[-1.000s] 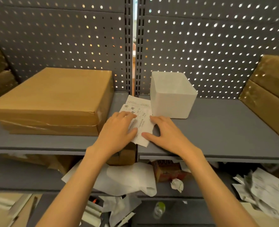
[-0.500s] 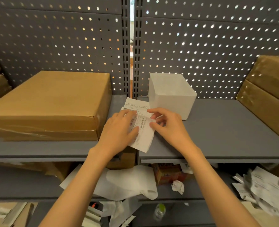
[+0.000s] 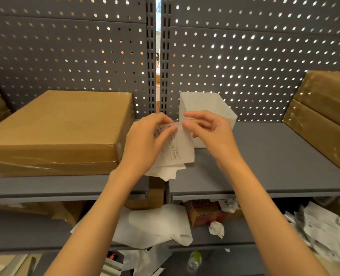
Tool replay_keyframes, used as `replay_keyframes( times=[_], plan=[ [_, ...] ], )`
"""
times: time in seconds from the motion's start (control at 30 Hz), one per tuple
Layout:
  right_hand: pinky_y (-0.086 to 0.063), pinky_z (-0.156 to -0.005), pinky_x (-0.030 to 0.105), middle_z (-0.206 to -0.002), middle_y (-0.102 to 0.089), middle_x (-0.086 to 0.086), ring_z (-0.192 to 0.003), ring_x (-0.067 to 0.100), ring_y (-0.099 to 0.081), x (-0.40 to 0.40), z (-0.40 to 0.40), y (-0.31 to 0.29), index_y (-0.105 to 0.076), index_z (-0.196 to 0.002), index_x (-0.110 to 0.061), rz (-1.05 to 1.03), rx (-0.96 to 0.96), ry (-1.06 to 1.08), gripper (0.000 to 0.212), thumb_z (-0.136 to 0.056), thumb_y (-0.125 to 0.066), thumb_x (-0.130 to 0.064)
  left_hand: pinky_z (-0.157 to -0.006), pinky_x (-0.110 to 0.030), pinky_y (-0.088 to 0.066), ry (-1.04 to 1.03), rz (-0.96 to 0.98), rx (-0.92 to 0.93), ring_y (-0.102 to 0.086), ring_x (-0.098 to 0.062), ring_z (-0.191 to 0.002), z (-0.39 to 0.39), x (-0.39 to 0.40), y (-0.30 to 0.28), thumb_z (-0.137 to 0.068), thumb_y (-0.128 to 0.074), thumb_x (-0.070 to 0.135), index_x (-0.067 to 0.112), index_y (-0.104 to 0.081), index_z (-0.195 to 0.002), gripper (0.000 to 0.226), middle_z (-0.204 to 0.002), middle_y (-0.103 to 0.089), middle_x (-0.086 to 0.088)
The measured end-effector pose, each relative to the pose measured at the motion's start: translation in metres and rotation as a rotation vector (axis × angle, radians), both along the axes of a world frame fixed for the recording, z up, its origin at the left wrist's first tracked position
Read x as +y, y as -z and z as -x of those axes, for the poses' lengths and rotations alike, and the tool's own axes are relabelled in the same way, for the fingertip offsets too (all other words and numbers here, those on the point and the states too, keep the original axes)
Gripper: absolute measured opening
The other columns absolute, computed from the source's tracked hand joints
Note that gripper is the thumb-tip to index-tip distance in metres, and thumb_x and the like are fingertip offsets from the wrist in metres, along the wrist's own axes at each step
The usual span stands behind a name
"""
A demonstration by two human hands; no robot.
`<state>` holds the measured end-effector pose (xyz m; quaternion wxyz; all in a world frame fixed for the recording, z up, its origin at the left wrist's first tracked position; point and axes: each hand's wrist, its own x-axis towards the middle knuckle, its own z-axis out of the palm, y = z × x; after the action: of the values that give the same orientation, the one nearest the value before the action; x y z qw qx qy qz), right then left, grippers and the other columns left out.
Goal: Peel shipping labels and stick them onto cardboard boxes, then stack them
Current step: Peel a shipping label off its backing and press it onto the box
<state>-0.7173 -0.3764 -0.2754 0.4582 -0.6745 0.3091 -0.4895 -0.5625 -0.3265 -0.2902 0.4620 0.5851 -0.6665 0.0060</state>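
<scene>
A white shipping label (image 3: pixel 177 150) with printed text hangs lifted off the grey shelf (image 3: pixel 264 168) between both hands. My left hand (image 3: pixel 147 144) holds its left side with thumb and fingers. My right hand (image 3: pixel 209 130) pinches the upper right corner, where the sheet looks split from its backing. More white paper (image 3: pixel 169 173) lies on the shelf just below it. A large flat cardboard box (image 3: pixel 59 128), taped along its front edge, sits on the shelf to the left.
A white open bin (image 3: pixel 207 104) stands behind my hands against the pegboard. Two stacked cardboard boxes (image 3: pixel 324 118) lean at the right. The lower shelf holds crumpled paper (image 3: pixel 324 230), backing sheets (image 3: pixel 155 224) and a small red box (image 3: pixel 203 214).
Both hands have raised the label off the shelf. My right hand moved from lying flat on the paper to pinching its upper corner.
</scene>
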Motion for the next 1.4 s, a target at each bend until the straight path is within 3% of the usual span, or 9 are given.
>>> replay_keyframes(
  times=[0.13, 0.4, 0.53, 0.77, 0.97, 1.17, 1.4],
  plan=[
    [-0.049, -0.071, 0.012, -0.089, -0.069, -0.011, -0.082, -0.004, -0.064, 0.001, 0.001, -0.001, -0.069, -0.090, -0.021, 0.018, 0.032, -0.005, 0.010, -0.085, -0.066, -0.013, -0.067, -0.014, -0.046, 0.032, 0.000, 0.188, -0.059, -0.002, -0.082, 0.000, 0.000, -0.006, -0.091, -0.059, 0.028, 0.020, -0.063, -0.091, 0.009, -0.085, -0.063, 0.014],
    [-0.050, -0.069, 0.012, -0.089, -0.070, -0.006, -0.079, 0.002, -0.061, 0.000, 0.002, 0.001, -0.070, -0.091, -0.021, 0.034, 0.127, -0.003, 0.010, -0.086, -0.066, -0.014, -0.064, -0.011, -0.045, -0.012, 0.020, 0.483, -0.061, 0.000, -0.076, -0.005, 0.000, -0.004, -0.090, -0.061, 0.028, 0.016, -0.067, -0.093, 0.014, -0.086, -0.067, 0.009],
    [-0.051, -0.077, 0.018, -0.089, -0.070, -0.007, -0.087, 0.009, -0.064, -0.001, 0.000, 0.003, -0.069, -0.086, -0.025, 0.014, 0.109, 0.010, 0.010, -0.086, -0.066, -0.015, -0.064, -0.014, -0.048, -0.041, 0.016, 0.595, -0.061, -0.003, -0.076, -0.007, 0.000, -0.002, -0.090, -0.060, 0.029, 0.017, -0.067, -0.093, 0.014, -0.086, -0.068, 0.007],
    [-0.050, -0.071, 0.012, -0.087, -0.070, -0.009, -0.083, 0.005, -0.063, -0.002, -0.002, -0.001, -0.070, -0.085, -0.022, 0.005, 0.107, 0.005, 0.006, -0.086, -0.065, -0.020, -0.072, -0.022, -0.052, 0.021, -0.038, 0.537, -0.064, -0.011, -0.089, -0.012, 0.001, -0.004, -0.088, -0.063, 0.027, 0.017, -0.062, -0.106, 0.021, -0.098, -0.067, 0.003],
    [-0.050, -0.071, 0.015, -0.085, -0.071, 0.000, -0.079, 0.006, -0.065, 0.002, -0.003, -0.005, -0.070, -0.085, -0.010, -0.037, 0.132, -0.051, 0.020, -0.089, -0.059, -0.026, -0.069, -0.024, -0.054, 0.116, -0.055, 0.474, -0.066, -0.010, -0.082, -0.009, 0.001, -0.008, -0.091, -0.060, 0.025, 0.013, -0.063, -0.100, 0.015, -0.091, -0.068, 0.003],
    [-0.048, -0.066, 0.008, -0.082, -0.069, -0.007, -0.075, -0.001, -0.064, 0.002, -0.002, -0.007, -0.068, -0.081, -0.017, -0.088, 0.155, -0.081, 0.016, -0.090, -0.058, -0.027, -0.070, -0.024, -0.055, 0.132, -0.074, 0.463, -0.066, -0.009, -0.082, -0.012, 0.000, -0.007, -0.090, -0.060, 0.025, 0.017, -0.063, -0.097, 0.011, -0.091, -0.068, 0.004],
    [-0.046, -0.078, 0.030, -0.076, -0.066, -0.002, -0.080, 0.013, -0.061, 0.001, -0.004, -0.009, -0.070, -0.077, -0.017, -0.240, 0.130, -0.160, 0.023, -0.091, -0.056, -0.029, -0.069, -0.022, -0.054, 0.157, -0.080, 0.467, -0.066, -0.009, -0.081, -0.014, 0.002, -0.010, -0.089, -0.060, 0.023, 0.017, -0.062, -0.097, 0.010, -0.091, -0.068, 0.003]
  ],
)
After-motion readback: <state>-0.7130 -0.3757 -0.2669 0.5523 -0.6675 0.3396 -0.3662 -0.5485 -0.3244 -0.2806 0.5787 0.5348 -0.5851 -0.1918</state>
